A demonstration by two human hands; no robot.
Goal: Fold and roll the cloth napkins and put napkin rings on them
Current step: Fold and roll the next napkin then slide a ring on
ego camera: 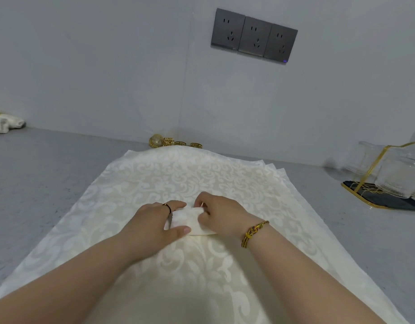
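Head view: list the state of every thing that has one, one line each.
Napkin stack: spread flat, unfolded.
Folded napkin: compact bundle lying on the stack, no ring on it.
Left hand: grips the bundle.
Right hand: pinches the bundle's edge.
Napkin rings: loose by the wall, unused.
Sockets: nothing plugged in.
Crumpled cloth: bunched, far left.

Both forearms bare, reaching fwd & converging at centre. L hand [155, 220] palm down, fingers over the napkin roll [186, 218], thumb on its near side; R hand [219, 215] fingers curled, pinching roll's R end.
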